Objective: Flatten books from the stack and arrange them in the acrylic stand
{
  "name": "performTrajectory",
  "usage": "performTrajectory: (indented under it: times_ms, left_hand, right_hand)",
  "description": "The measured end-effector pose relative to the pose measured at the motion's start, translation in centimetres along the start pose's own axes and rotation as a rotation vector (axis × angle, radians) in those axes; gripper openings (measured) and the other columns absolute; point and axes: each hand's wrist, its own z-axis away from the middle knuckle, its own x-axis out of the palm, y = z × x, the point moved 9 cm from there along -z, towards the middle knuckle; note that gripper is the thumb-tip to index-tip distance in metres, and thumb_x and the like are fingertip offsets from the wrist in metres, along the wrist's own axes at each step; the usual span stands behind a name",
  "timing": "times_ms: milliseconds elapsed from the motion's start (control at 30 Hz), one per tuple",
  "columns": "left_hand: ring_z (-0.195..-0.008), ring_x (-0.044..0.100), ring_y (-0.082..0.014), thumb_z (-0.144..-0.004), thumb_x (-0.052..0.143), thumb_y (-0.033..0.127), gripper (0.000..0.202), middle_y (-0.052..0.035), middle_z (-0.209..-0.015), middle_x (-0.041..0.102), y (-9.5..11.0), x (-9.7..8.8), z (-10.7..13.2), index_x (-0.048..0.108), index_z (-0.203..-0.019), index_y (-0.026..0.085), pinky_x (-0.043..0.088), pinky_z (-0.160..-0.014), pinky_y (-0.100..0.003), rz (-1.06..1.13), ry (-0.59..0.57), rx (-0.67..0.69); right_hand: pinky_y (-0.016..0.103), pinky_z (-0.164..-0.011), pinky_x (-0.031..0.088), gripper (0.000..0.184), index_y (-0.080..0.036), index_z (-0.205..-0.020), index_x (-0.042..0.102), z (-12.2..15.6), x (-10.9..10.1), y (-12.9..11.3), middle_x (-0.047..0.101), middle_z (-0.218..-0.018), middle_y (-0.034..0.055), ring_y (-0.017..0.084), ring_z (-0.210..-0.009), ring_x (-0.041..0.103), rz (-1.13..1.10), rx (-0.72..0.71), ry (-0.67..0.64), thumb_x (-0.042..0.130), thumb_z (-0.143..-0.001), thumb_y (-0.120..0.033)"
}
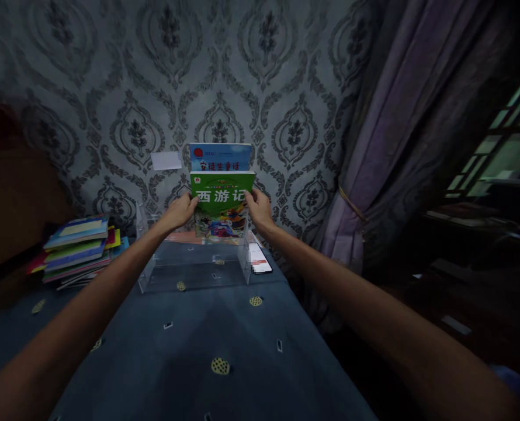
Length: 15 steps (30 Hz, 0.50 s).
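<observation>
A green book [221, 211] with white Chinese characters and a colourful picture on its cover is held upright between my two hands. My left hand [182, 210] pinches its left edge, while my right hand [259, 208] grips the right edge with the thumb on the cover. Directly behind it a blue book [220, 156] with red characters rises higher, only its top part showing. Both books are at a clear acrylic rack [243, 257] standing on the table. The lower edge of the green book is around the rack's upper part; its exact contact there I cannot tell.
A stack of books [76, 248] lies at the left of the blue patterned tablecloth [190, 339]. Beside the rack's right end lies a phone [259, 258] with a lit screen. Patterned wallpaper backs the table, and a tied purple curtain [352, 210] hangs at the right.
</observation>
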Motion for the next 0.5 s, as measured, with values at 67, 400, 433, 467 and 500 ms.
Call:
performTrajectory:
  times_ms: [67, 400, 433, 467, 500]
  left_hand:
    - [-0.089, 0.07, -0.0257, -0.1, 0.032, 0.037, 0.033, -0.0137, -0.095, 0.071, -0.1, 0.1, 0.0, 0.055, -0.106, 0.014, 0.055, -0.083, -0.039, 0.03, 0.011, -0.006]
    - [-0.089, 0.07, -0.0288, -0.099, 0.034, 0.041, 0.034, -0.0142, -0.088, 0.07, -1.2, 0.7, -1.7, 0.055, -0.092, 0.016, 0.055, -0.082, -0.042, 0.101, 0.084, -0.068]
    - [-0.089, 0.07, -0.0293, -0.099, 0.034, 0.042, 0.034, -0.0144, -0.088, 0.07, -1.3, 0.8, -1.8, 0.055, -0.091, 0.016, 0.054, -0.083, -0.042, 0.107, 0.089, -0.069]
    - [-0.089, 0.07, -0.0294, -0.099, 0.034, 0.042, 0.034, -0.0145, -0.088, 0.07, -1.4, 0.9, -1.8, 0.055, -0.091, 0.016, 0.054, -0.083, -0.043, 0.116, 0.094, -0.067]
    - [-0.089, 0.07, -0.0292, -0.099, 0.033, 0.042, 0.035, -0.0144, -0.088, 0.07, -1.6, 1.0, -1.8, 0.055, -0.091, 0.016, 0.054, -0.083, -0.043, 0.127, 0.098, -0.061]
  right_hand:
    - [0.036, -0.084, 0.048, 0.035, -0.015, -0.098, 0.066, -0.1, -0.2, 0.5, 0.072, -0.096, 0.0103, 0.024, -0.09, 0.063, 0.007, 0.027, 0.03, 0.056, -0.085, -0.046]
    - [0.035, -0.079, 0.048, 0.024, -0.018, -0.085, 0.065, -2.0, 0.2, 1.8, 0.069, -0.082, 0.0046, 0.022, -0.079, 0.062, 0.044, 0.083, 0.085, 0.058, -0.079, -0.04]
    - [0.035, -0.079, 0.048, 0.024, -0.018, -0.086, 0.065, -2.0, 0.2, 1.8, 0.07, -0.082, 0.0046, 0.022, -0.079, 0.062, 0.043, 0.08, 0.082, 0.057, -0.079, -0.04]
    - [0.034, -0.078, 0.049, 0.025, -0.018, -0.088, 0.066, -1.9, 0.3, 1.8, 0.07, -0.082, 0.0047, 0.022, -0.079, 0.062, 0.041, 0.077, 0.077, 0.057, -0.079, -0.039]
    - [0.034, -0.077, 0.049, 0.026, -0.017, -0.089, 0.066, -1.7, 0.3, 1.8, 0.071, -0.083, 0.005, 0.022, -0.079, 0.063, 0.037, 0.073, 0.071, 0.056, -0.08, -0.039]
